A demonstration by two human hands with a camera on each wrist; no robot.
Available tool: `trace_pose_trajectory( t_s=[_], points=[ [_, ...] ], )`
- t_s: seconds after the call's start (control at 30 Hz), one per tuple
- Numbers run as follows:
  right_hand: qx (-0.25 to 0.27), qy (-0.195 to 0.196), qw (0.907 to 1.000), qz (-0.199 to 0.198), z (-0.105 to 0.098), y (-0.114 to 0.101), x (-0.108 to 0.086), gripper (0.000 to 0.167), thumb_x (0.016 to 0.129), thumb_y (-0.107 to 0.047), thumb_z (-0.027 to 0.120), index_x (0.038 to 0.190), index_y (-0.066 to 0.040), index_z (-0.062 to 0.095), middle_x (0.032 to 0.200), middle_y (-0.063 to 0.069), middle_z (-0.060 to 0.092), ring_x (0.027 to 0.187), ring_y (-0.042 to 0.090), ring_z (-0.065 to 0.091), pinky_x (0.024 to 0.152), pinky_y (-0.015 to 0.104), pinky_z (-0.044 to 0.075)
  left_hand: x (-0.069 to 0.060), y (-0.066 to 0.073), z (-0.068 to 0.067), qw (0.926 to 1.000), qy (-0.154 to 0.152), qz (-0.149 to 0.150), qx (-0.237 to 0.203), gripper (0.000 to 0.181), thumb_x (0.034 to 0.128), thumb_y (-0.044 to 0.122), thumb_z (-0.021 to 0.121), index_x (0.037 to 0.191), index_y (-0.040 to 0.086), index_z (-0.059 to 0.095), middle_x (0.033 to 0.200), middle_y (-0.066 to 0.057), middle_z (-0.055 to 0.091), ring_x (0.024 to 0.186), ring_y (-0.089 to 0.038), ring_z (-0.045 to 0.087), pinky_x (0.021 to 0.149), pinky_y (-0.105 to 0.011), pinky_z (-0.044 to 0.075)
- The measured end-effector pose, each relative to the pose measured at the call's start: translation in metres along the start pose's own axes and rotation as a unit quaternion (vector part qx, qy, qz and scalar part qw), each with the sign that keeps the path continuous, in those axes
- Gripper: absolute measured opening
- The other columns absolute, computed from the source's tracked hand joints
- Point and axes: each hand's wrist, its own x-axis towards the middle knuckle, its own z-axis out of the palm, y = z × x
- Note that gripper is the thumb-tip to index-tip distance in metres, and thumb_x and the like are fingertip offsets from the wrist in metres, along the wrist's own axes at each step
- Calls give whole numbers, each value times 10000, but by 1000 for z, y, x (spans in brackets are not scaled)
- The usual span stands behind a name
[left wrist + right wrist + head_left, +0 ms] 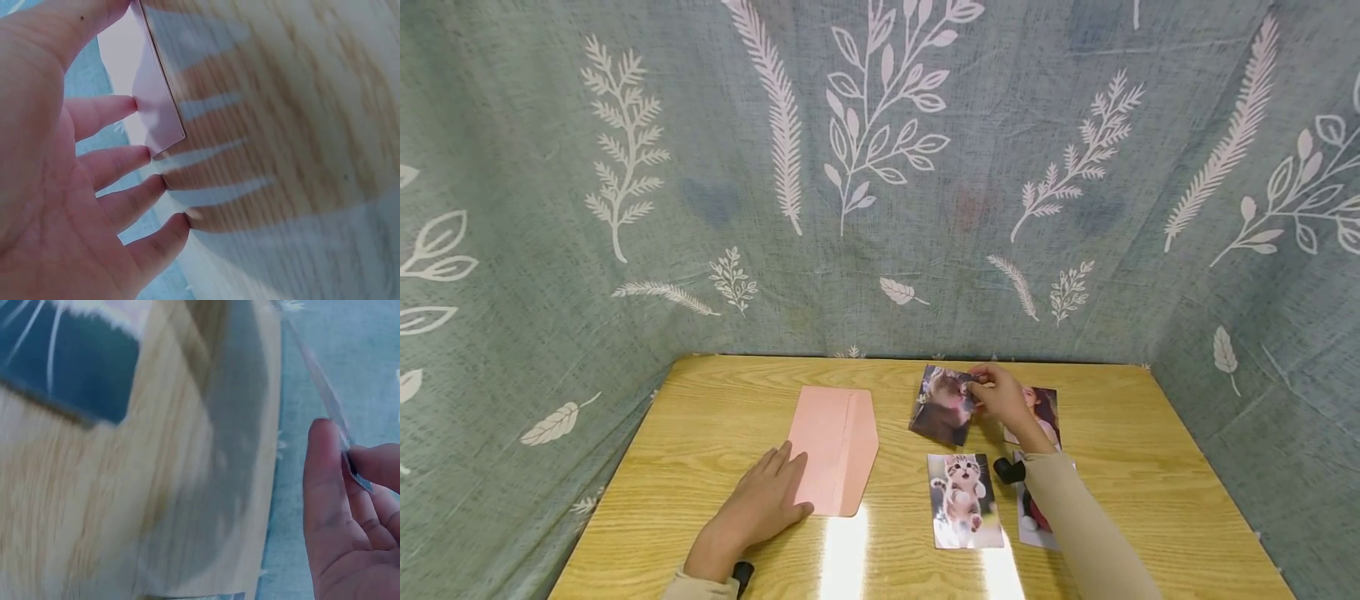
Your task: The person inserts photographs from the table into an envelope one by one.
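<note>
A pink envelope (pixel 822 450) lies on the table with its pointed flap side to the right. My left hand (pixel 767 493) touches its lower left edge, fingers spread and fairly straight. The left wrist view shows the fingertips at the envelope's corner (pixel 165 125) and on the wood. My right hand (pixel 1004 402) pinches the right edge of a dark photo print (pixel 942 406) between thumb and fingers. In the right wrist view that photo (pixel 320 378) is seen nearly edge-on, raised off the table. Its picture is blurred.
A kitten photo (pixel 964 502) lies in front of the held print. Right of it, another photo (pixel 1036 525) is partly covered by the right sleeve. A photo of a person (pixel 1047 407) lies behind the right wrist. Patterned cloth (pixel 880 283) hangs along the table's (pixel 722 417) back edge.
</note>
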Motion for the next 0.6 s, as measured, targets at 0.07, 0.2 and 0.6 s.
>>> trace_pose_trajectory(
  t_s=[0.07, 0.2, 0.6],
  points=[
    [397, -36, 9992, 41, 0, -2, -2, 270, 966, -2, 625, 1227, 53, 589, 1048, 189, 542, 648, 209, 666, 632, 502, 601, 0, 0, 1, 10000, 17, -7, 23, 775, 900, 401, 742, 1483, -14, 444, 1550, -317, 291, 1406, -513, 285, 1111, -642, 265],
    [930, -195, 9955, -44, 1, -6, -5, 316, 972, 10, 615, 1276, 84, 565, 1040, 206, 540, 693, 228, 679, 677, 539, 591, -1, 1, 1, 10000, 76, -36, 52, 780, 897, 412, 742, 1482, -11, 446, 1550, -312, 294, 1403, -511, 290, 1104, -649, 271],
    [1304, -464, 9903, -74, 23, -22, -10, 351, 977, 4, 609, 1317, 77, 560, 1082, 211, 524, 746, 256, 685, 639, 528, 595, 0, 0, 5, 9999, 130, -99, -28, 790, 902, 428, 730, 1498, 4, 431, 1564, -301, 277, 1416, -508, 266, 1106, -657, 257]
  ],
)
